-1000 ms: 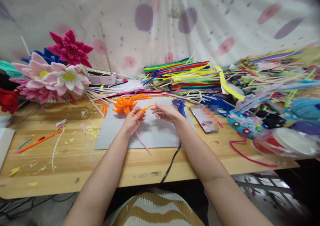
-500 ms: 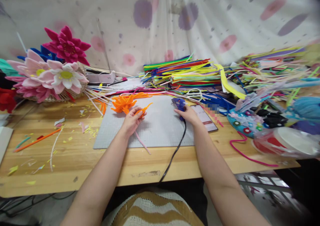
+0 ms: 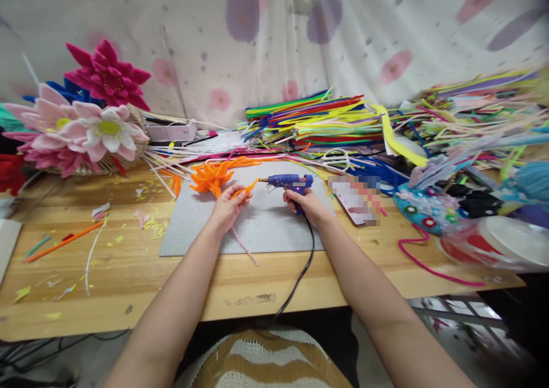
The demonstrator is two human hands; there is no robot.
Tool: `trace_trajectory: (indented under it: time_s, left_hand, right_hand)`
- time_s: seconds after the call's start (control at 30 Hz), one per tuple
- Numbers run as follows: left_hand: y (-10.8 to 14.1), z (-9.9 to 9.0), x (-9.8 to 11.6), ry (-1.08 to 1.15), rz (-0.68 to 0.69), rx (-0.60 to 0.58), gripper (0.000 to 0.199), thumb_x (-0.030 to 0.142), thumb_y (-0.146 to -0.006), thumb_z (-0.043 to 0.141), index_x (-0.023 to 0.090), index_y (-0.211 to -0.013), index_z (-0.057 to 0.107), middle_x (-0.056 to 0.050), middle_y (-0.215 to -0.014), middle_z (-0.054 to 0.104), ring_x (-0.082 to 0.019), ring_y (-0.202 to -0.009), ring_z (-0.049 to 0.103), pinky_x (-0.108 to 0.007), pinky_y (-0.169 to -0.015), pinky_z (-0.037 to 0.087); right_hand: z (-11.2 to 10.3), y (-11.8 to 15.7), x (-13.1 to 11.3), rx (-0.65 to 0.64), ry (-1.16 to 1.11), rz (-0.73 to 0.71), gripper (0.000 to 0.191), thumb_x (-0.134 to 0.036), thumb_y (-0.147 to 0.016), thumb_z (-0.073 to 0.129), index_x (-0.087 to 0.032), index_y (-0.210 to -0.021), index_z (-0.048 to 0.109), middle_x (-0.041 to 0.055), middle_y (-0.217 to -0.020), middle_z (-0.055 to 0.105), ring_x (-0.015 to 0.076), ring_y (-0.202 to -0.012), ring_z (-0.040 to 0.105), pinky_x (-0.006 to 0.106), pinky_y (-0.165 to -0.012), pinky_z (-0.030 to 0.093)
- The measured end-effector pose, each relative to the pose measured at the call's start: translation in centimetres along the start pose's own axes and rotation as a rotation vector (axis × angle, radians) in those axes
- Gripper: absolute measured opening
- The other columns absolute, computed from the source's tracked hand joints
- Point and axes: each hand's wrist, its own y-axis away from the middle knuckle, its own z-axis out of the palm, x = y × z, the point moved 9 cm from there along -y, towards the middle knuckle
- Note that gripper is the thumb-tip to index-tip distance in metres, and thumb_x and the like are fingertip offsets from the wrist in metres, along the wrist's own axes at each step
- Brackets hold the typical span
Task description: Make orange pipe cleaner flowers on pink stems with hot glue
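Orange strip (image 3: 254, 186) seemingly protrudes from left grip (image 3: 229, 208).

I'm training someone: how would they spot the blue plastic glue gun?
On the wooden table lies a grey rectangular mat. Over its right half, the right hand grips the glue gun, set apart from the pale-handled scissors by its black cord.

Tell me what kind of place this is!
Probably a craft workspace: there are bundles of colourful fuzzy stems, fluffy-looking flowers at the left, and a glue gun in the right hand.
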Motion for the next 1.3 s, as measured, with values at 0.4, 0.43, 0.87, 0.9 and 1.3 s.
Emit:
trace_trajectory:
  time_s: [0.4, 0.43, 0.87, 0.9, 1.3]
  left_hand:
    - [0.29, 0.19, 0.42, 0.012, 0.011, 0.012, 0.026, 0.016, -0.058, 0.074, 0.015, -0.078, 0.058, 0.000, -0.070, 0.064, -0.008, -0.068, 0.061, -0.019, -0.062, 0.045]
    - [0.26, 0.18, 0.41, 0.011, 0.013, 0.011, 0.026, 0.016, -0.059, 0.074, 0.015, -0.078, 0.058, 0.000, -0.070, 0.063, -0.008, -0.069, 0.061, -0.019, -0.063, 0.045]
    - [0.35, 0.31, 0.55, 0.021, 0.010, 0.012, 0.029, 0.016, -0.057, 0.076, 0.014, -0.078, 0.057, -0.001, -0.068, 0.064, -0.007, -0.065, 0.061, -0.017, -0.061, 0.045]
    - [0.35, 0.31, 0.57, 0.023, 0.011, 0.013, 0.029, 0.016, -0.056, 0.076, 0.014, -0.078, 0.057, -0.001, -0.068, 0.064, -0.007, -0.065, 0.061, -0.017, -0.061, 0.045]
    - [0.29, 0.28, 0.51, 0.032, 0.012, 0.005, 0.028, 0.015, -0.058, 0.075, 0.014, -0.078, 0.057, 0.000, -0.067, 0.064, -0.007, -0.065, 0.061, -0.017, -0.060, 0.045]
  right_hand:
    - [0.67, -0.43, 0.93, -0.020, 0.099, 0.013, 0.035, -0.050, -0.064, 0.065, -0.017, -0.066, 0.052, -0.0050, -0.053, 0.047, 0.0061, -0.044, 0.040, 0.022, -0.044, 0.030]
    - [0.72, -0.45, 0.97, -0.024, 0.097, 0.011, 0.035, -0.050, -0.064, 0.065, -0.017, -0.066, 0.051, -0.0053, -0.052, 0.046, 0.0062, -0.044, 0.040, 0.022, -0.044, 0.030]
    - [0.44, -0.40, 0.81, 0.005, 0.101, 0.011, 0.037, -0.050, -0.063, 0.066, -0.017, -0.063, 0.049, -0.0062, -0.050, 0.043, 0.0063, -0.043, 0.038, 0.023, -0.044, 0.030]
    - [0.60, -0.38, 0.79, -0.010, 0.104, 0.007, 0.037, -0.050, -0.063, 0.066, -0.017, -0.064, 0.049, -0.0062, -0.050, 0.043, 0.0063, -0.043, 0.038, 0.023, -0.043, 0.030]
    - [0.35, -0.55, 1.10, 0.008, 0.115, 0.009, 0.038, -0.052, -0.061, 0.067, -0.017, -0.065, 0.051, -0.0055, -0.051, 0.044, 0.0066, -0.043, 0.039, 0.023, -0.043, 0.031]
